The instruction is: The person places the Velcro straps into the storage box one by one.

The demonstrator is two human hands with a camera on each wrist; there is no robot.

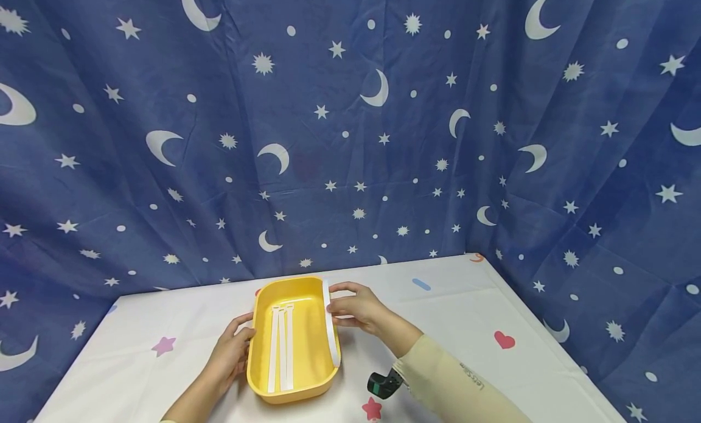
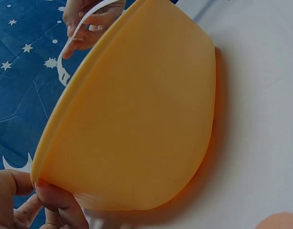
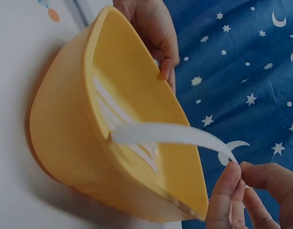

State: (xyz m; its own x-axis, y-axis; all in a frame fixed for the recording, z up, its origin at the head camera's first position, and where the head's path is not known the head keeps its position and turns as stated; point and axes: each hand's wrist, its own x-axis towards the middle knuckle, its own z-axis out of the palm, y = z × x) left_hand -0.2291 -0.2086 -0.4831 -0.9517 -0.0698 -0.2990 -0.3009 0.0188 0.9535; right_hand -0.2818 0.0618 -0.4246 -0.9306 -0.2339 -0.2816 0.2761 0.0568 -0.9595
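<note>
A yellow rectangular bin (image 1: 312,350) with rounded corners sits in front of me. Its left rim is pinched by my left hand (image 1: 227,353), thumb and fingers on the edge in the left wrist view. My right hand (image 1: 358,307) holds one end of a white hook-and-loop cable tie (image 3: 170,132) between thumb and fingertips. The tie arches along the bin's right side, and its other end lies by the near rim. A slot shows at the held end in the left wrist view. Several similar white ties (image 1: 282,350) lie side by side on the bin's floor.
A white tablecloth (image 1: 438,325) printed with colored shapes covers the table. Blue curtains (image 1: 328,137) with moons and stars hang behind it and along the right. A black wrist camera (image 1: 385,384) sticks out below my right sleeve.
</note>
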